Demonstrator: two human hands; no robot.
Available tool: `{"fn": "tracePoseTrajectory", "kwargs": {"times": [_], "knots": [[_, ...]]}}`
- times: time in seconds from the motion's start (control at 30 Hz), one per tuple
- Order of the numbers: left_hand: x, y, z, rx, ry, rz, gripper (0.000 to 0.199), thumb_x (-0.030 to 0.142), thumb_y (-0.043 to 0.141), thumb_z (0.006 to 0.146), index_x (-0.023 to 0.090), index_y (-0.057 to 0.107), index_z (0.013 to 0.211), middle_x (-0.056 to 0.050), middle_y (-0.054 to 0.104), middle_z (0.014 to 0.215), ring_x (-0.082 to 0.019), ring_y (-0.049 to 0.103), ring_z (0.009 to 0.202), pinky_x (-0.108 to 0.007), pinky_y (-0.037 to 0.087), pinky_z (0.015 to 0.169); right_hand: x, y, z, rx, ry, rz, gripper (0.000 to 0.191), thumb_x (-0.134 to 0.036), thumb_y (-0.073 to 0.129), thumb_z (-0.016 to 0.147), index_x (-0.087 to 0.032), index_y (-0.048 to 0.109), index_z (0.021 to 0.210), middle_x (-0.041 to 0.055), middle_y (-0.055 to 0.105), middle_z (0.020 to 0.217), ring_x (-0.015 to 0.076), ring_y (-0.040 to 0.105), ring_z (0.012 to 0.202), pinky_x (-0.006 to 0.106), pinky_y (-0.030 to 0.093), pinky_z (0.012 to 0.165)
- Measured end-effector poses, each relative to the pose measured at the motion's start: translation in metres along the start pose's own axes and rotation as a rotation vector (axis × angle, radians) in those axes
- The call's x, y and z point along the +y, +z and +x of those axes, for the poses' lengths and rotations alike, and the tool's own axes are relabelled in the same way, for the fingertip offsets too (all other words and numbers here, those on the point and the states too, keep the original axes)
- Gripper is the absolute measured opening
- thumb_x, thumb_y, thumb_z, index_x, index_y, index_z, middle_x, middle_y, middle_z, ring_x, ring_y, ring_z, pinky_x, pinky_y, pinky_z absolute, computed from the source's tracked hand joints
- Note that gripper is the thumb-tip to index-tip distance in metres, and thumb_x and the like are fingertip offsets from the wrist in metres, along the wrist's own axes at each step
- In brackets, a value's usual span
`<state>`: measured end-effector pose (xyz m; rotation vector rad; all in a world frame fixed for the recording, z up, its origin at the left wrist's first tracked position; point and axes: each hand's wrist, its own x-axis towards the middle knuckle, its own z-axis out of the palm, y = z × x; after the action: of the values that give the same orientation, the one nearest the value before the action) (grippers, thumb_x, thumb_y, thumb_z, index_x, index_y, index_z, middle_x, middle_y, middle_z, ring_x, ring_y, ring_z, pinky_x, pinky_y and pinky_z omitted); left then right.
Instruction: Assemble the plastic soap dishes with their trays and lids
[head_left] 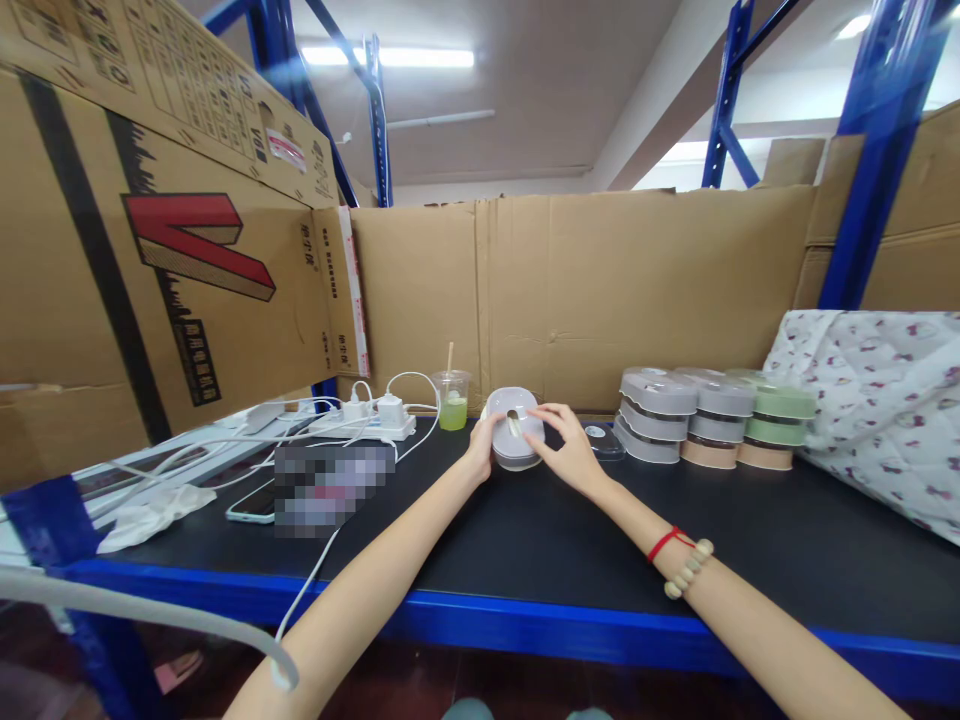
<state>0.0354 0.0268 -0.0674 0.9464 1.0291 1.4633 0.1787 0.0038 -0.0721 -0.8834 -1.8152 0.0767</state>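
Observation:
A pale grey rounded container [516,455] is tilted up at the middle of the dark tabletop, its top facing me. On that top is a small dark oval opening with a whitish strip below it. My left hand [484,447] grips the container's left side, thumb on the face. At the right side, my right hand [566,448] has its fingers spread apart, the fingertips at the edge and face of the container. A red cord and a beaded bracelet circle my right wrist.
Stacked grey, green and peach containers [709,425] stand at the right, beside a patterned white cloth [877,420]. A clear flat lid [602,441] lies nearer. Behind are a green drink [452,412] and cardboard walls [637,280]. Left are a power strip [397,427], cables and a phone [255,505].

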Motion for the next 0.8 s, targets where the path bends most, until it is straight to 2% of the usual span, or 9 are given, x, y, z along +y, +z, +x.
{"fn": "tracePoseTrajectory", "kwargs": {"times": [0.07,0.1,0.2,0.27,0.33,0.5,0.67,0.8], "knots": [[0.004,0.002,-0.004,-0.016,-0.038,-0.041,0.028,0.026,0.063,0.067,0.017,0.064,0.093,-0.004,0.07,0.081,-0.016,0.065,0.075,-0.027,0.05,0.071,0.004,-0.001,0.002,0.107,0.183,0.073,0.044,-0.037,0.065,0.073,-0.022,0.061,0.115,0.0102,0.06,0.115,0.0227,0.059,0.104,0.038,0.048,0.089],[0.006,0.003,-0.006,-0.045,-0.049,-0.049,0.027,0.025,0.063,0.067,0.017,0.065,0.092,-0.003,0.07,0.081,-0.016,0.065,0.075,-0.027,0.05,0.072,0.007,-0.001,0.002,0.116,0.293,0.125,0.051,-0.039,0.065,0.072,-0.021,0.058,0.119,0.0107,0.061,0.114,0.022,0.062,0.098,0.037,0.051,0.083],[0.008,0.007,-0.014,-0.15,-0.075,-0.014,0.024,0.028,0.065,0.065,0.017,0.066,0.086,-0.003,0.07,0.078,-0.018,0.065,0.075,-0.029,0.05,0.074,0.013,-0.002,0.002,0.012,0.579,0.329,0.059,-0.043,0.066,0.071,-0.021,0.053,0.123,0.0062,0.069,0.089,0.0174,0.065,0.067,0.03,0.055,0.057],[0.008,0.008,-0.017,-0.174,-0.083,0.007,0.023,0.03,0.067,0.064,0.017,0.066,0.083,-0.003,0.07,0.076,-0.018,0.064,0.076,-0.029,0.049,0.075,0.013,-0.003,0.002,-0.068,0.666,0.466,0.055,-0.044,0.068,0.069,-0.02,0.057,0.118,0.0011,0.068,0.069,0.0156,0.061,0.053,0.027,0.051,0.043],[0.007,0.008,-0.018,-0.166,-0.07,0.005,0.022,0.031,0.068,0.064,0.017,0.066,0.082,-0.003,0.07,0.077,-0.018,0.064,0.076,-0.029,0.049,0.075,0.01,-0.005,0.002,-0.094,0.701,0.566,0.052,-0.044,0.071,0.066,-0.019,0.06,0.111,-0.0012,0.066,0.06,0.0155,0.06,0.048,0.025,0.048,0.038],[0.008,0.008,-0.017,-0.151,-0.043,-0.021,0.02,0.028,0.07,0.064,0.016,0.066,0.08,-0.004,0.069,0.073,-0.017,0.064,0.071,-0.028,0.049,0.072,-0.002,-0.009,0.004,-0.081,0.761,0.644,0.052,-0.044,0.075,0.061,-0.018,0.063,0.105,-0.0011,0.068,0.061,0.0159,0.061,0.048,0.025,0.048,0.037],[0.007,0.007,-0.014,-0.164,-0.017,-0.004,0.023,0.03,0.074,0.06,0.016,0.066,0.076,-0.003,0.068,0.072,-0.016,0.062,0.069,-0.028,0.048,0.07,-0.001,-0.009,0.004,-0.098,0.722,0.65,0.05,-0.047,0.074,0.061,-0.02,0.065,0.102,-0.0022,0.068,0.06,0.0145,0.061,0.048,0.023,0.047,0.038],[0.007,0.005,-0.012,-0.125,-0.048,0.031,0.029,0.039,0.074,0.059,0.015,0.066,0.073,-0.004,0.067,0.07,-0.017,0.061,0.067,-0.029,0.047,0.069,0.004,-0.009,0.004,-0.142,0.699,0.63,0.049,-0.045,0.071,0.064,-0.02,0.064,0.105,-0.0028,0.067,0.061,0.013,0.06,0.05,0.022,0.046,0.04]]}}
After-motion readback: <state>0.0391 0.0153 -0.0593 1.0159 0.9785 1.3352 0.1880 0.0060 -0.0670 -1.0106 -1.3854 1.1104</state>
